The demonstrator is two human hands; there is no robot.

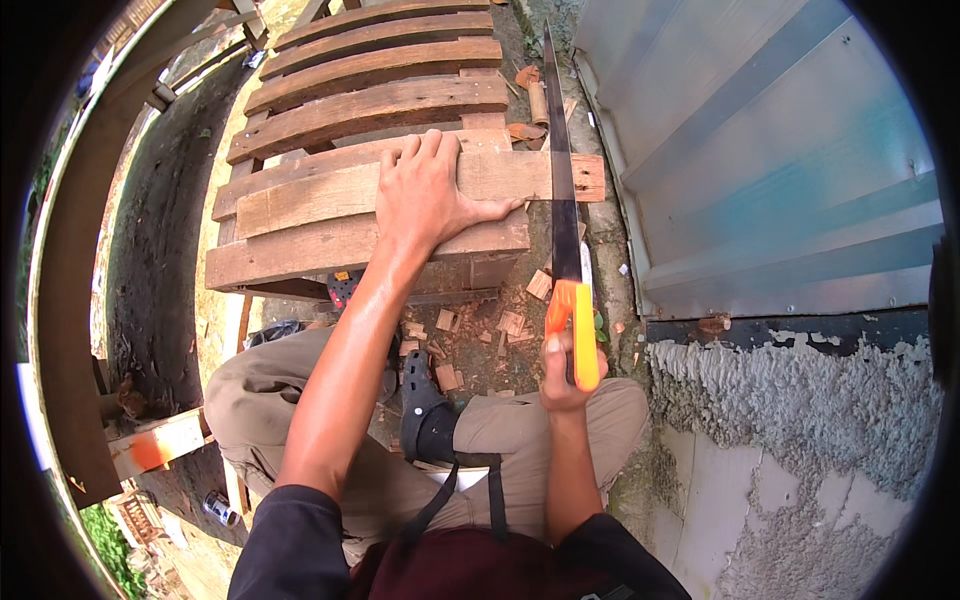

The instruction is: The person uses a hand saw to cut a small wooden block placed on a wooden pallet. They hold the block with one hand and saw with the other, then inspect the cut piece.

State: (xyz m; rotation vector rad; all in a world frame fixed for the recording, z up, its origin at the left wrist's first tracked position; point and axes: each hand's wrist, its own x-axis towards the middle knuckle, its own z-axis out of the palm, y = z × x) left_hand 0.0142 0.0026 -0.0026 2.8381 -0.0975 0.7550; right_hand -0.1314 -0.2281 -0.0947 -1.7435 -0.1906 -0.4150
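Nearest us, our bent legs in khaki trousers (500, 430) flank a dark clog (422, 395). Above the right knee, our right hand (572, 372) has its fingers wrapped around the orange and yellow handle of the handsaw (564, 215). Just beyond, small wood offcuts (510, 323) lie scattered on the ground. Our left hand (418, 195) rests palm down on the loose board (310, 200), fingers extended toward its far edge, thumb stretched out to the right. We have that board lying across the near slats of the wooden bench (370, 105), its right end jutting past them. The saw's blade crosses this overhang, tip pointing away; we cannot tell how deep its teeth sit. Rightward stands a metal sheet wall (770, 150).
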